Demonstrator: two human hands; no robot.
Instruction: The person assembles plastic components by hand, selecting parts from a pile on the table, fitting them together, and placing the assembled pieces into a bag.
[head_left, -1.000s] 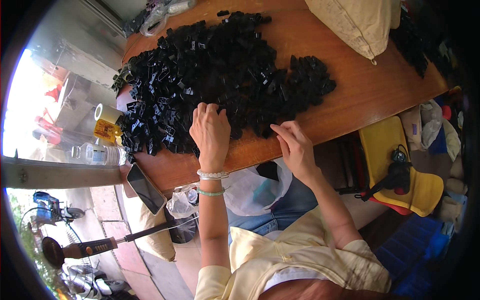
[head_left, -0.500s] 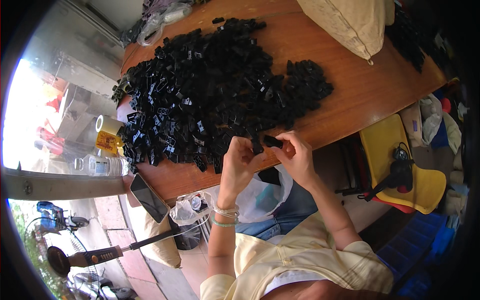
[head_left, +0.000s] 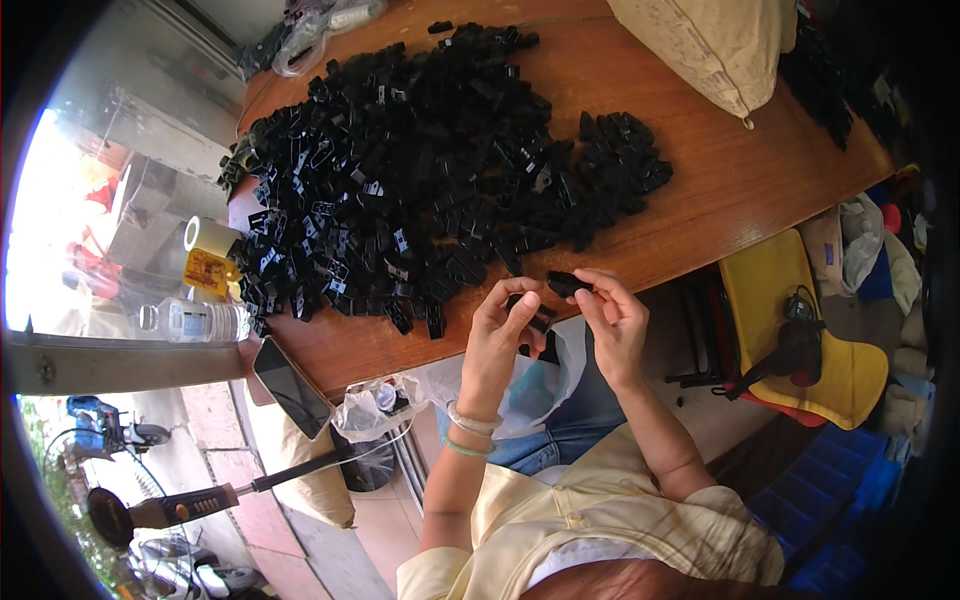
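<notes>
Just off the front edge of the wooden table, my left hand (head_left: 500,325) is closed on a small black plastic part (head_left: 543,318), which pokes out past the thumb. Beside it, my right hand (head_left: 615,318) pinches another small black plastic part (head_left: 566,284) between thumb and fingertips. The two parts are close together but apart. Beyond my hands a large heap of similar black plastic parts (head_left: 400,190) spreads over the table (head_left: 700,190). Below my hands, a translucent plastic bag (head_left: 560,375) hangs near my lap with something black at its mouth.
A beige cloth sack (head_left: 705,50) lies at the far right of the table. Along the left side are a tape roll (head_left: 212,236), a clear bottle (head_left: 195,322) and a phone (head_left: 292,388) at the table corner. A yellow chair (head_left: 765,290) stands to the right.
My left hand has moved right and turned, so its part now points right and down. My right hand has shifted slightly right, still pinching its part. The view has shifted a little.
</notes>
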